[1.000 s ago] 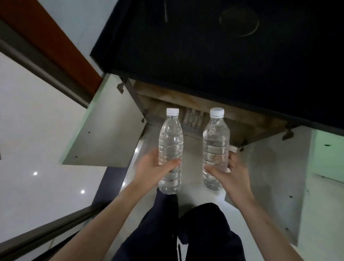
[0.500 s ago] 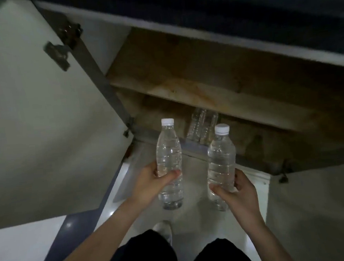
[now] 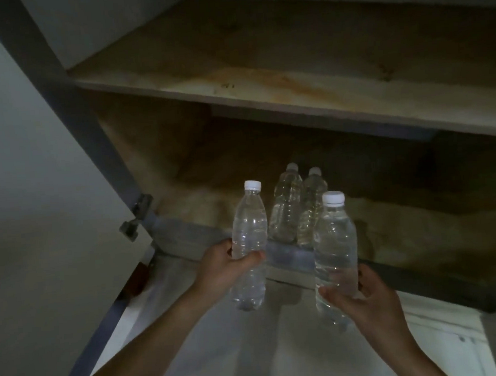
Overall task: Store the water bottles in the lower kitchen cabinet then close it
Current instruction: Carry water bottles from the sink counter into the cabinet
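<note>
My left hand (image 3: 224, 268) grips a clear water bottle (image 3: 250, 234) with a white cap, held upright just in front of the cabinet's bottom ledge (image 3: 185, 236). A second clear, white-capped bottle (image 3: 335, 252) stands upright in the grip of my right hand (image 3: 363, 294), a little nearer to me. Behind them, two more water bottles (image 3: 286, 205) (image 3: 312, 206) stand side by side on the lower cabinet floor, close to its front edge. The cabinet is open.
The left cabinet door (image 3: 36, 202) hangs wide open, with its hinge (image 3: 134, 219) near the bottom corner. A stained wooden shelf (image 3: 262, 78) spans the cabinet above the lower compartment. Pale floor (image 3: 252, 349) lies under my arms. The compartment's right side is dark.
My view has dropped and closed in on the cabinet. Both hands carried their bottles forward to the bottom ledge, and the two stored bottles now show plainly.
</note>
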Demonstrator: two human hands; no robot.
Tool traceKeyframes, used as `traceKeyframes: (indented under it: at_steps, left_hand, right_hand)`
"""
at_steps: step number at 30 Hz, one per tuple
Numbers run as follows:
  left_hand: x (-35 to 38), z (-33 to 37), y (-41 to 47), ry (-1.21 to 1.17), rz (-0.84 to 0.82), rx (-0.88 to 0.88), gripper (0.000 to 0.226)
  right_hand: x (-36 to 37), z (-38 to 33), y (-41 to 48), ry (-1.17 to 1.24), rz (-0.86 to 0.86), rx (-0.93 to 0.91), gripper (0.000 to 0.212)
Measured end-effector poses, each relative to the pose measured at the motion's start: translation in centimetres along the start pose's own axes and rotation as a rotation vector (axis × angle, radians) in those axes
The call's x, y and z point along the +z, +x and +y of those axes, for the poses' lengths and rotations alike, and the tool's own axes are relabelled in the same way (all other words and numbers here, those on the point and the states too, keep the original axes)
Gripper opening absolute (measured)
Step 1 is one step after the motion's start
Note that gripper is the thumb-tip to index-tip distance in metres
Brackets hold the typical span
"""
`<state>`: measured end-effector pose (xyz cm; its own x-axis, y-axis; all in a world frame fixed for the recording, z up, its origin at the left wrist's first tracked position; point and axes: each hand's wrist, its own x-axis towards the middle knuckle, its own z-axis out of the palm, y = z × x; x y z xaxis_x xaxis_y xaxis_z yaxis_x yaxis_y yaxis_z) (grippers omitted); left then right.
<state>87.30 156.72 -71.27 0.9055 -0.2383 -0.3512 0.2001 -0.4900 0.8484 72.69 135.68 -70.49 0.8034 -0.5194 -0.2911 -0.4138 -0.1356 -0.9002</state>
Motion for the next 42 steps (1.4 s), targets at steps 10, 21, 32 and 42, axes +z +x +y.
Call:
traceKeyframes:
  at_steps: [10,21,32,42]
  left_hand:
    - [2.6,-1.7,4.1,0.113,0.135,-0.031,0.047]
    - [3.2,-1.3,4.8,0.266,0.261,-0.054,0.045]
    - [3.4,-3.3,4.9,0.197,0.208,0.075,0.036]
    - [3.5,-4.0,4.6,-0.090,0.244,0.271,0.024]
  right_hand:
    - [-0.4,3.5,3.0,-0.022,0.199,-0.032,0.033]
    - [0.4,4.3,6.5,-0.221,0.316,-0.099,0.022]
    - [1.6,4.3,5.7,-0.268,0.313,-0.218,0.032]
    - [1.1,5.2,6.0,-0.078,0.263,-0.270,0.036]
